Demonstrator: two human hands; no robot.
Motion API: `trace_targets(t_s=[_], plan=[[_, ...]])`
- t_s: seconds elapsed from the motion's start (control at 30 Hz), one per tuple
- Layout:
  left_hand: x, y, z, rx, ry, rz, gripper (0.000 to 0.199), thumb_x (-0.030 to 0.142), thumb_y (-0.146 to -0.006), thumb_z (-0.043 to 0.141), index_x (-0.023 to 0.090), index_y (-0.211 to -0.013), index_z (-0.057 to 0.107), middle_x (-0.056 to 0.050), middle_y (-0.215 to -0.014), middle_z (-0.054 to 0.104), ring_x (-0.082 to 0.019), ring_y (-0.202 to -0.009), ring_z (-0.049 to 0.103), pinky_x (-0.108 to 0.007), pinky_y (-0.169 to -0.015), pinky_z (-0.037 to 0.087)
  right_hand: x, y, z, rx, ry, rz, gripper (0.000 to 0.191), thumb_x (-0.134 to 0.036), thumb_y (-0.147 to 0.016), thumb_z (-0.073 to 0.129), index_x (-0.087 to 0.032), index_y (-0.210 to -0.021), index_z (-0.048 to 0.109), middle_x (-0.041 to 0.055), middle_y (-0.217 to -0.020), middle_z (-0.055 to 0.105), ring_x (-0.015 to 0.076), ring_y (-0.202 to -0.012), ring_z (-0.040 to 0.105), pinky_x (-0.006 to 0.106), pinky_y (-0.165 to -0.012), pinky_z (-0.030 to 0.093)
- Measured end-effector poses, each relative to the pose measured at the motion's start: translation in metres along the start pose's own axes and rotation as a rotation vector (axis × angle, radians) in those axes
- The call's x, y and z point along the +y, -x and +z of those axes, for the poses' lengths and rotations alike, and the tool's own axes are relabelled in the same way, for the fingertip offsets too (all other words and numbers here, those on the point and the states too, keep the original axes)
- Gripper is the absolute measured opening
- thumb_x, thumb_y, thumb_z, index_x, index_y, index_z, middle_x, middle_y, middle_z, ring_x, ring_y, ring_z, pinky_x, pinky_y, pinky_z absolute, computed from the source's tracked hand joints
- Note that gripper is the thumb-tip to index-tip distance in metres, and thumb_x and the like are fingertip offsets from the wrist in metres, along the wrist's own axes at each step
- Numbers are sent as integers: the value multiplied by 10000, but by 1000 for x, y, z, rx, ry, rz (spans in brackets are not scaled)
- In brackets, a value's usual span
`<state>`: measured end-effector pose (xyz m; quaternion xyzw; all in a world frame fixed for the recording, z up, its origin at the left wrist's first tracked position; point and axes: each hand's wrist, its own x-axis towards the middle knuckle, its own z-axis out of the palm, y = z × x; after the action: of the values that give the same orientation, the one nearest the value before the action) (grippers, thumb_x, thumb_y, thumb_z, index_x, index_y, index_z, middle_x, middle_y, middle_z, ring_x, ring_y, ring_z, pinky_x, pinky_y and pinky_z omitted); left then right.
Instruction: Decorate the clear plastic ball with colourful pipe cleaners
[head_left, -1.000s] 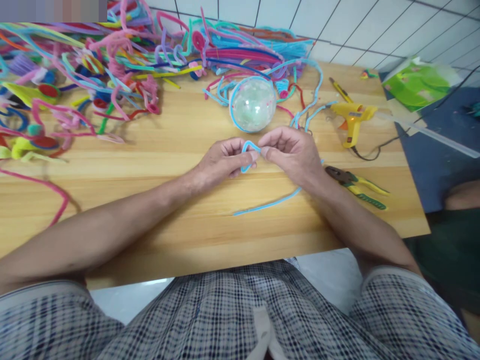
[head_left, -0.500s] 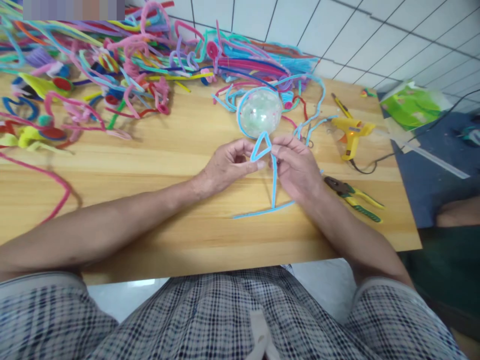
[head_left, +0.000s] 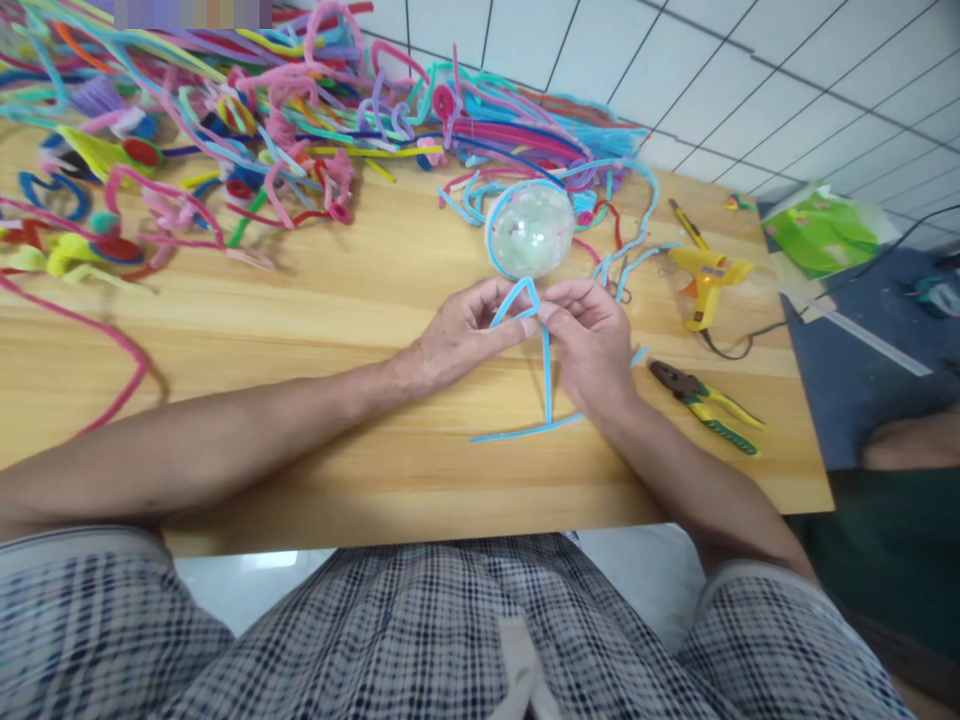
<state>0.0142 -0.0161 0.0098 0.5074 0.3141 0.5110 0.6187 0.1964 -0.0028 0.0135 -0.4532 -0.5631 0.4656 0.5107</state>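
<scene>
A light blue pipe cleaner (head_left: 547,370), bent into a small triangle at its upper end, is pinched between my two hands over the table. My left hand (head_left: 480,325) grips the triangle's left side and lower corner with thumb and fingers. At the triangle's right corner, my right hand (head_left: 592,335) has thumb and forefinger closed on the same pipe cleaner. Its straight part hangs down toward another blue pipe cleaner (head_left: 510,434) lying on the wood, partly hidden by my right hand. Just beyond my fingers sits a clear ball (head_left: 531,230) with a blue pipe cleaner around its edge.
Yellow-green pliers (head_left: 705,405) lie right of my right hand. Behind them are a yellow glue gun (head_left: 707,285) with a cord and a yellow cutter knife (head_left: 688,224). Many coloured pipe cleaners (head_left: 292,110) pile up at the back left. A person's arm (head_left: 911,440) shows at far right.
The triangle has tilted and its left corner has sunk further into my left hand's grip. My right fingers have moved closer to my left thumb. The whole view has shifted slightly.
</scene>
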Motion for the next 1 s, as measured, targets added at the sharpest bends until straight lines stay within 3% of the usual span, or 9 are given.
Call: trace_targets(t_s=[0.23,0.67,1.0], plan=[[-2,0,-5,14,-64,-54,427,505,-821,968,210,-906,671,63,-725,598,-95,-628,493,-235,-585,428,-7,4,2,-56,105,-40,204,-367,-833,855,-272,-924,700,-34,-839,712,151,-777,645,293,-722,547],[3,-5,-16,15,-222,-105,326,395,-798,933,199,-813,673,49,-664,611,-84,-561,490,-209,-536,415,-1,-4,-1,-203,56,-1,162,-352,-849,770,-256,-927,666,-33,-836,717,147,-777,657,309,-764,578],[-1,-7,-15,32,-231,-128,244,349,-740,840,201,-780,650,61,-617,583,-76,-507,461,-211,-480,392,-5,-7,-5,-204,60,105,234,-313,-775,828,-245,-946,684,-46,-812,711,133,-739,640,264,-656,494]])
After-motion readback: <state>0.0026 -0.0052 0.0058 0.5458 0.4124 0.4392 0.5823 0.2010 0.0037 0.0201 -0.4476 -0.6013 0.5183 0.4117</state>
